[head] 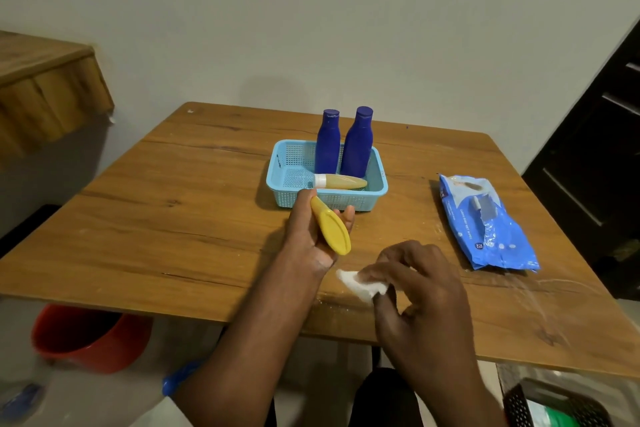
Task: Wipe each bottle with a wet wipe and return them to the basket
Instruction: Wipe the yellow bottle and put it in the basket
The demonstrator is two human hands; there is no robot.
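Observation:
My left hand [311, 229] grips a yellow bottle [332, 230] just in front of the light blue basket [289, 198], the bottle's flat end pointing toward me. To its right and nearer me, my right hand [419, 291] pinches a crumpled white wet wipe [360, 282] just above the table. Inside the basket two dark blue bottles [327, 146] [357, 146] stand upright at the back. A pale yellow bottle with a white cap [341, 181] lies on its side along the basket's front.
A blue pack of wet wipes [485, 222] lies on the wooden table [173, 211] at the right. A red bucket [90, 340] stands on the floor below the left front edge. A black basket [554, 406] is at the bottom right. A dark door [595, 156] is at the right.

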